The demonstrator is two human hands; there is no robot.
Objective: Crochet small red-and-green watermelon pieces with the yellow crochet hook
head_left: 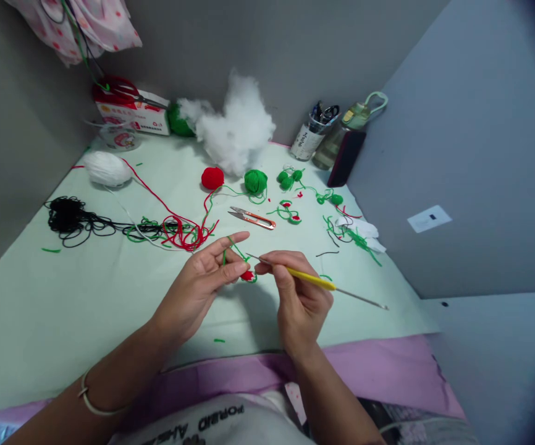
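Between thumb and fingers, my left hand (212,272) pinches a small red and green crochet piece (248,275). Green yarn (236,246) runs from it up around my raised left index finger. My right hand (298,296) grips a crochet hook (311,279) by its yellow handle, much like a pen. The hook's thin tip meets or nearly meets the green yarn just above the piece; exact contact is too small to tell. Beyond my hands lie orange thread snips (252,217), a red yarn ball (212,178) and a green yarn ball (255,182).
White stuffing (235,127) is heaped at the back. Tangled black yarn (66,215), loose red yarn (184,233) and a white yarn ball (107,169) occupy the left. At the back right stand a pen cup (308,141), a bottle (335,141) and a dark phone (347,157) near the partition.
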